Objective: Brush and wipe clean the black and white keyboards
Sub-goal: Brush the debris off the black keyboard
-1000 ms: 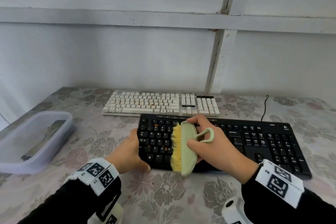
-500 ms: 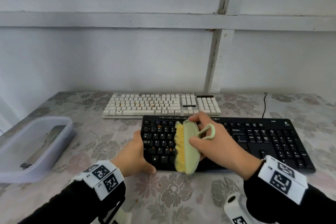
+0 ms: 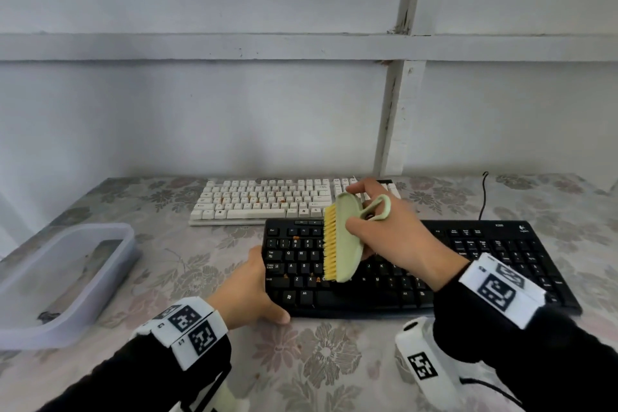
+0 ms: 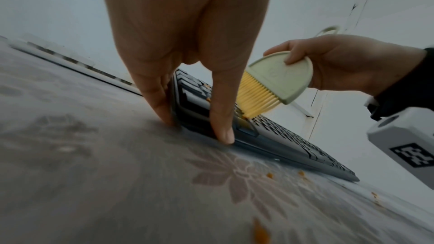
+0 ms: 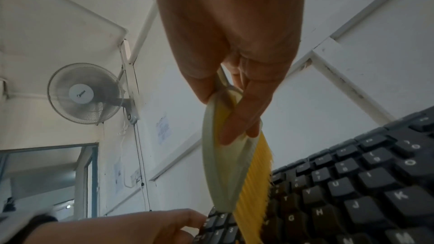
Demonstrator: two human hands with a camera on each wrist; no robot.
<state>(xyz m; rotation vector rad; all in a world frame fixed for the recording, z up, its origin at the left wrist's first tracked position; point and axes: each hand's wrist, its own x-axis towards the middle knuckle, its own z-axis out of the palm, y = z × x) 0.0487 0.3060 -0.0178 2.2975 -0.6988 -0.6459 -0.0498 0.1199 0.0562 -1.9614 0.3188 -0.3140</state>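
A black keyboard (image 3: pixel 485 254) lies in front of me on the flowered tablecloth, with small orange crumbs among its left keys. Behind it lies a white keyboard (image 3: pixel 267 201). My right hand (image 3: pixel 391 237) grips a pale green brush (image 3: pixel 347 237) with yellow bristles (image 3: pixel 329 244), held on edge over the left half of the black keyboard (image 5: pixel 352 183), bristles facing left. The brush (image 4: pixel 279 77) touches the keys only at its near end. My left hand (image 3: pixel 254 291) clasps the black keyboard's (image 4: pixel 293 146) front left corner, thumb (image 4: pixel 223 118) on the front edge.
A translucent plastic tub (image 3: pixel 60 278) stands at the table's left side. Orange crumbs (image 4: pixel 270 174) lie on the cloth before the black keyboard. A black cable (image 3: pixel 483 197) runs from the keyboard toward the wall close behind. A wall fan (image 5: pixel 86 93) hangs high up.
My right hand has lifted and carried the brush away from me, toward the keyboard's top rows. The left hand stays on the corner.
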